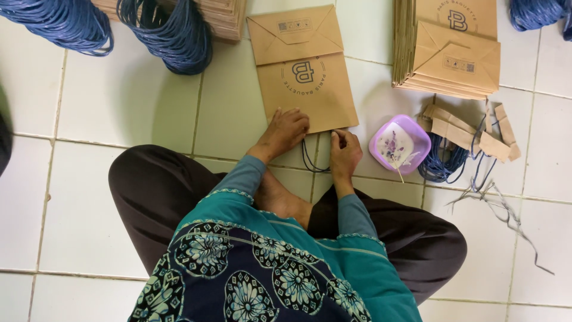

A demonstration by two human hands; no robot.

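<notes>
So the flat brown paper bag [305,74] lies on the white tile floor [119,113] right in front of the seated person's knees, its open end toward them, and a dark cord loop [311,160] hangs off that near edge. The left hand [285,132] presses flat on the bag's near edge with fingers spread, looks like to pin it, while the right hand [344,152] pinches the cord with fingers closed tight just beside that edge. Right of the bag sit a small purple tub [400,144], a tangle of blue cords [442,164], loose paper strips [471,130] and a stack of bags [450,50], all within easy reach; blue cord bundles [167,36] lie beyond its left side.

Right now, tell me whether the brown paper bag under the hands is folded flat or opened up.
Folded flat. The paper bag lies flat on the tiled floor, its bottom flap creased down; the left hand presses its lower edge.
</notes>
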